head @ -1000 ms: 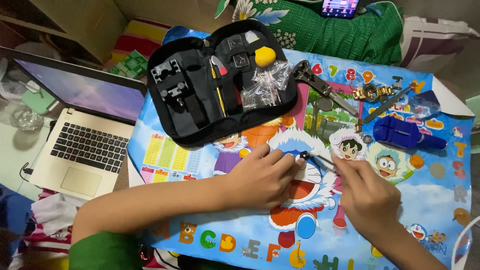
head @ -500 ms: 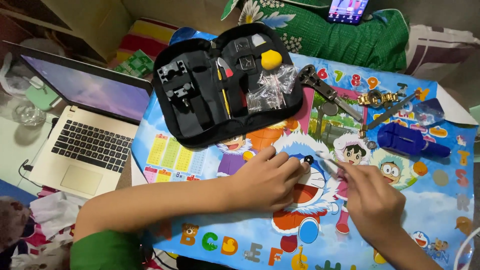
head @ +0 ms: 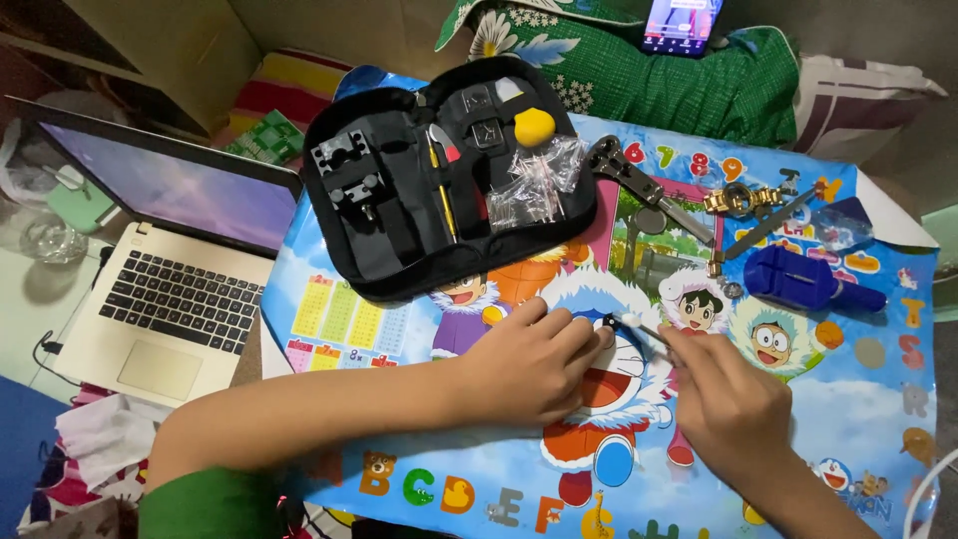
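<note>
So the whole setup sits on a low table point(head: 878, 419) covered with a bright cartoon mat full of letters and numbers, wedged between an open laptop point(head: 160, 289) on the left and a green flowered cushion point(head: 639, 70) at the back with a phone point(head: 681, 24) propped on top.

Only one view here, the head camera looking down. Compared with half a second back, barely anything has shifted: both hands are in the same spot near the middle of the mat, and the left one looks like it has slid a touch closer to the right.

The left hand point(head: 529, 364) lies knuckles-up, fingers curled and pinching a small dark part point(head: 609, 321) at its fingertips, right on the mat. The right hand point(head: 733, 404) is closed around a thin stick tool point(head: 639, 324) whose pale tip meets that little part. What the part is, too small to tell.

Around them: an open black tool case point(head: 399, 220) behind the left hand, with a yellow ball point(head: 535, 126) and some small clear bags point(head: 539, 180) in it. To the right, well apart from the hands, a metal wrench-like tool point(head: 639, 185), a gold watch band point(head: 743, 200) and a blue holder block point(head: 803, 281). Nothing blocks the hands.
</note>
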